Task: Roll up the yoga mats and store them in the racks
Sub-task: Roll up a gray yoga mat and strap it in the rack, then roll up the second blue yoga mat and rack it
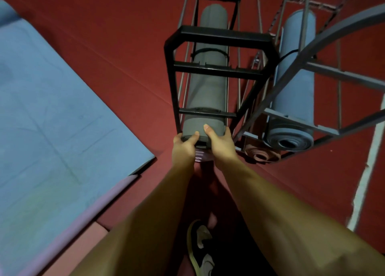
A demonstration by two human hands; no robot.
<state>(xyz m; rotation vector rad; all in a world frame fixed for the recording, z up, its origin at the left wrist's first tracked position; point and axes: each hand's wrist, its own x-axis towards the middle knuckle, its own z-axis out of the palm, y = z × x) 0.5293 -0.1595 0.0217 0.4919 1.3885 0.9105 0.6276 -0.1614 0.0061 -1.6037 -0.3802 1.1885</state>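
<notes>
Two hands grip grey rolled mat (205, 92) | left hand (184, 145), right hand (220, 143) curled on end | black rack (218, 36)

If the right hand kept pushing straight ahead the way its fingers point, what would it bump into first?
Probably the black rack bar crossing just above the grey rolled mat. The right hand grips the mat's near end, thumb pointing along the roll toward that bar. Depth is hard to judge here.

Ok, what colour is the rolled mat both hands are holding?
Grey. The rolled mat in the black rack shows plainly in the head view.
</notes>
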